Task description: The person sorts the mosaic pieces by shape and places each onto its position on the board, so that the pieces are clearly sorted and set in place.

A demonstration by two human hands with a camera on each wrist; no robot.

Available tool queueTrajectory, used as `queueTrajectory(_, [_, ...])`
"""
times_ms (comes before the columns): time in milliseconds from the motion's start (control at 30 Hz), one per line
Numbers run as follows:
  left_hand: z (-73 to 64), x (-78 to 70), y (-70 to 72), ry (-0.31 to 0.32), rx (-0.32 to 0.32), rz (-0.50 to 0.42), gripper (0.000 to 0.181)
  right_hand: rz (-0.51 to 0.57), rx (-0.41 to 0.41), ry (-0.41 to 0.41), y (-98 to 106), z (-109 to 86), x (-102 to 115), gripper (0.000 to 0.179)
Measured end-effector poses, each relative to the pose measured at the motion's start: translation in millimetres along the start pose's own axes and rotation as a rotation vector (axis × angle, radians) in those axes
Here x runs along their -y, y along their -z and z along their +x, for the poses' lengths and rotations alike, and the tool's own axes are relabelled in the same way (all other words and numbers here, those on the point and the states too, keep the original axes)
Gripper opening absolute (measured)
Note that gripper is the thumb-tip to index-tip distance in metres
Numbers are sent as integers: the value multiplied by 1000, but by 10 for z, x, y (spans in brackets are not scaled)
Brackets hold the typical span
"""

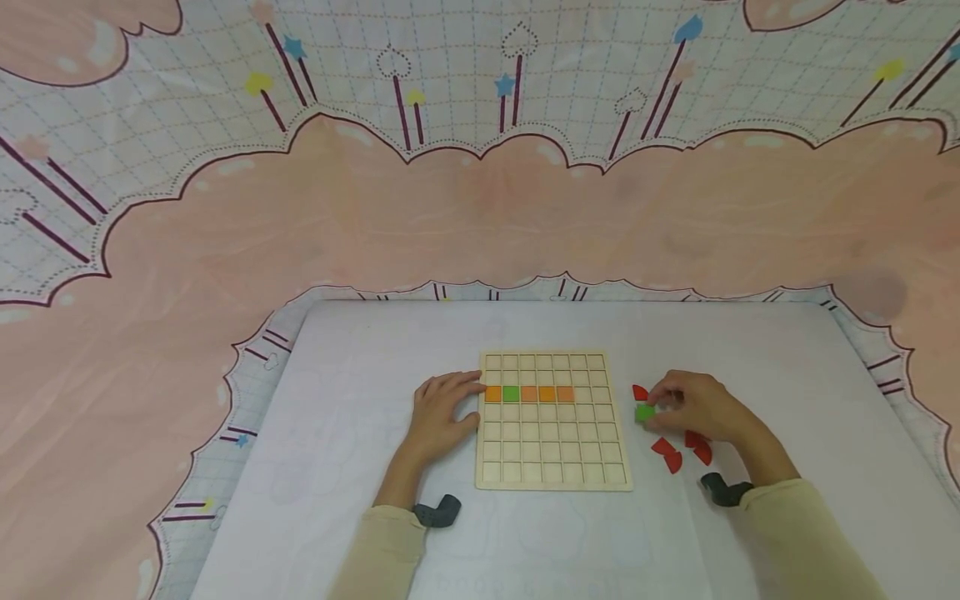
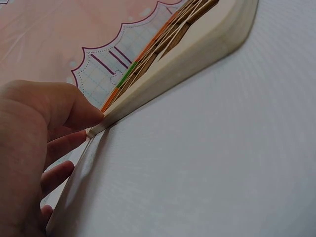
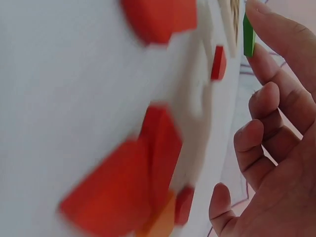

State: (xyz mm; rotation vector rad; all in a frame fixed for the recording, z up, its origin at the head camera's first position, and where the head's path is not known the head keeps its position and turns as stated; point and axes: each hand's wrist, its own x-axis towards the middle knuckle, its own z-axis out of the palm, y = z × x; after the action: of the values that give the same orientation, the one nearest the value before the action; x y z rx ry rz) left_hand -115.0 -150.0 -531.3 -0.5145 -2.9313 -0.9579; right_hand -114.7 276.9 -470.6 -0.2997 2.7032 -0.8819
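Note:
A square wooden grid board [image 1: 552, 458] lies on the white table. Along one of its rows sit an orange tile [image 1: 492, 394], a green tile [image 1: 511, 393] and several more orange and salmon ones. My left hand [image 1: 438, 417] rests against the board's left edge, fingertips and thumb touching it; in the left wrist view the thumb [image 2: 84, 111] meets the board's corner side. To the right of the board, my right hand [image 1: 697, 406] pinches a green square tile [image 3: 248, 37] between thumb and forefinger, the other fingers loosely bent.
Red wedge-like pieces lie around the right hand: one piece [image 1: 640, 392] beyond the green tile, others [image 1: 673, 462] nearer me. An orange piece [image 3: 160, 222] shows beside red ones in the right wrist view. Dark wrist-worn devices [image 1: 438, 512] sit at both cuffs.

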Motion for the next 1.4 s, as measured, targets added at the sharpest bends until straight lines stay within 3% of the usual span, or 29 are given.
queueTrajectory(500, [-11, -4, -4, 4, -13, -7, 42, 61, -19, 123, -240, 370, 339, 23])
queueTrajectory(867, [-9, 2, -4, 0, -13, -3, 42, -18, -17, 106, -356, 544, 538, 24])
queueTrajectory(1400, [-6, -4, 10, 0, -6, -6, 43, -55, -7, 76, -424, 640, 540, 23])
